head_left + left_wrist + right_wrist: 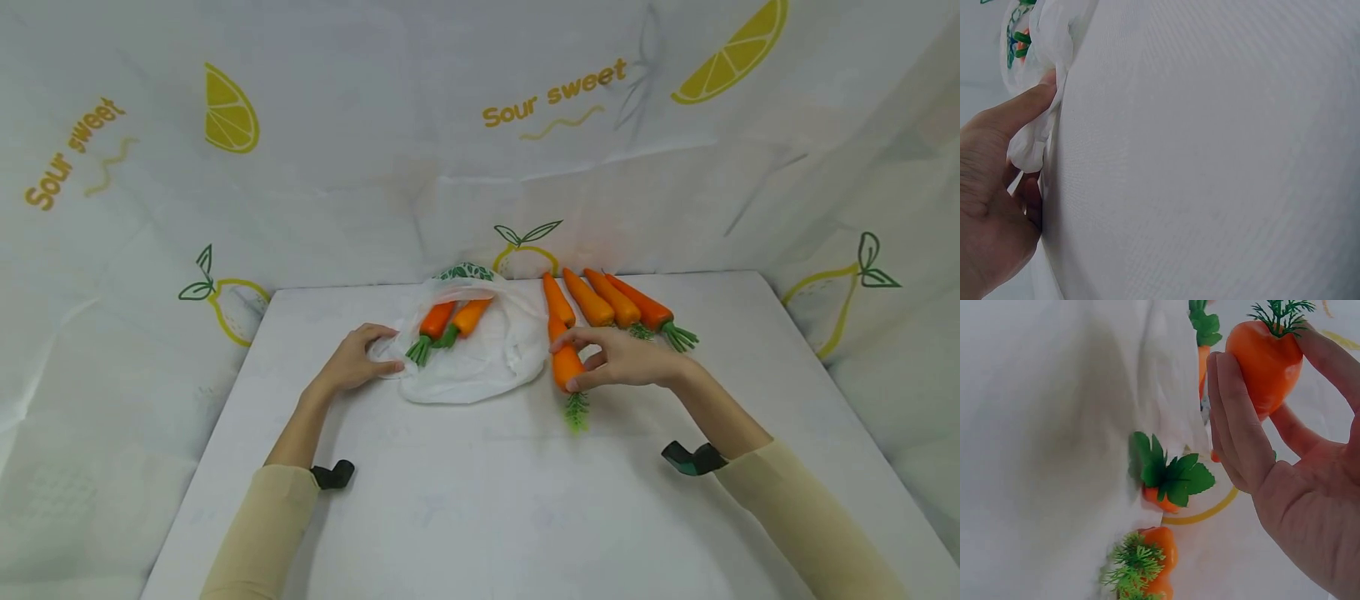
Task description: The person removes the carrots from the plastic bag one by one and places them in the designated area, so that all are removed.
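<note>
My right hand pinches an orange carrot between thumb and fingers, its feathery green top pointing toward me. In the right wrist view that carrot shows its broad end, lifted above the table. A white plastic bag with a green leaf print lies left of it, mouth toward me. Inside the bag are a redder carrot and an orange carrot. My left hand holds the bag's left edge, thumb on the near side; the left wrist view shows bunched plastic between thumb and fingers.
Right of the bag, a loose carrot lies behind the held one. Several more form a row along the back, ending with a redder carrot with a green stem tuft. A lemon-printed white cloth hangs behind the white table.
</note>
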Motion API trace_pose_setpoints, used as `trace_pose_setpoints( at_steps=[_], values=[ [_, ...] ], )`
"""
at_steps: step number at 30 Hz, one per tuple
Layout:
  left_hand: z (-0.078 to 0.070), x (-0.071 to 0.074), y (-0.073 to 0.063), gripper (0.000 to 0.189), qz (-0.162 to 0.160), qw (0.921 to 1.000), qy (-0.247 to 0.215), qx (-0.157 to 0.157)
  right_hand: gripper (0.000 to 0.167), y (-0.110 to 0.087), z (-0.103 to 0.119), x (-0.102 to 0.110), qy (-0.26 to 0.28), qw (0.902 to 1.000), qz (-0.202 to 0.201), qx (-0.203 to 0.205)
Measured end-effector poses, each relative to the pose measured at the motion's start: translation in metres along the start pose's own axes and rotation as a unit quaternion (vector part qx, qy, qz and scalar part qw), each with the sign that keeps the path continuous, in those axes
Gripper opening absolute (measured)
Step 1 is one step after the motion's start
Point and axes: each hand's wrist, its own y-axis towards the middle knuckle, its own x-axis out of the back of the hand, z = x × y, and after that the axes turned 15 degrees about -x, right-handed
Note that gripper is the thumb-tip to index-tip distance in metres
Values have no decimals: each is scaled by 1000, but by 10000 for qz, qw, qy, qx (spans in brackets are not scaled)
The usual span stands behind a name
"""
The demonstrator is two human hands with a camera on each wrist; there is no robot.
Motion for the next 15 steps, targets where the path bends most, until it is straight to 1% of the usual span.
trace_pose_setpoints(
  at_steps=[6,11,15],
  values=[
    [0,0,0,64,-4,10000,37,-2,56,1,-16,-3,-98,9998,103,-105],
    [0,1,-1,64,11,10000,40,9,54,2,-26,-5,-44,9996,209,-179],
    [1,0,0,64,7,10000,55,11,54,3,-32,-5,-117,9993,242,-261]
  ],
)
